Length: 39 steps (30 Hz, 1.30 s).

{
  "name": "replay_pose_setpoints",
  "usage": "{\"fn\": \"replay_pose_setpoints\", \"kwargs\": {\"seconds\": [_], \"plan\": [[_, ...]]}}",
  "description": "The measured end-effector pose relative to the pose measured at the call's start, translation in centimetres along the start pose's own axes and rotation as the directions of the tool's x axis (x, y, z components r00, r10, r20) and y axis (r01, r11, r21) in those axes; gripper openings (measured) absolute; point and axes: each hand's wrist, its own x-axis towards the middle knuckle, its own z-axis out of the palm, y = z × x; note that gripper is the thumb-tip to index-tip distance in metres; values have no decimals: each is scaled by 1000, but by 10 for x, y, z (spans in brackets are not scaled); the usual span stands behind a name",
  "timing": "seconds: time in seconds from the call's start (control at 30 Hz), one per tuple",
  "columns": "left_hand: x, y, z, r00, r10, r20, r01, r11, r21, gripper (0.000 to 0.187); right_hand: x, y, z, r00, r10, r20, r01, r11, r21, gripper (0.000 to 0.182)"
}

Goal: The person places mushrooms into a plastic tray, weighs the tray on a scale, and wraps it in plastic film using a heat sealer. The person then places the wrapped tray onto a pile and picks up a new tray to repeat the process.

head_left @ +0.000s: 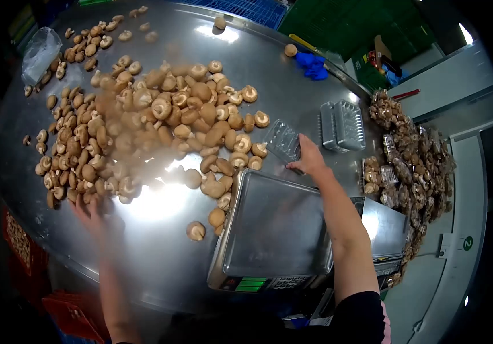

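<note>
My right hand (309,157) grips the near right end of a clear plastic tray (283,140), which is tilted beside the mushroom pile and behind the scale. Brown mushrooms (200,92), shiitake by their look, lie in a wide heap across the metal table. At the heap's near left edge is my left hand (94,218), its fingers apart and touching mushrooms (88,172); the hand is somewhat blurred. A weighing scale (281,223) with a bare metal plate and green displays stands between my arms.
Stacked clear trays (344,126) stand right of my right hand. Many packed mushrooms (415,166) are piled along the right side. A plastic bag (41,54) lies at far left, blue gloves (311,66) at the back. Red crates (74,315) stand below the table's near left edge.
</note>
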Motion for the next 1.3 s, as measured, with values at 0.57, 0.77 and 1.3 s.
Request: {"fn": "replay_pose_setpoints", "kwargs": {"seconds": [0.57,0.77,1.3], "plan": [[-46,63,-27,969,241,53,-239,970,-52,47,-22,-38,-54,998,39,57,-38,999,-15,86],[-70,87,-32,970,-3,243,90,934,-347,32,-26,1,-61,993,94,-64,-97,995,-36,49],[-77,81,-140,513,-584,629,680,724,117,16,-141,-349,11,842,-410,352,-126,484,866,44]]}}
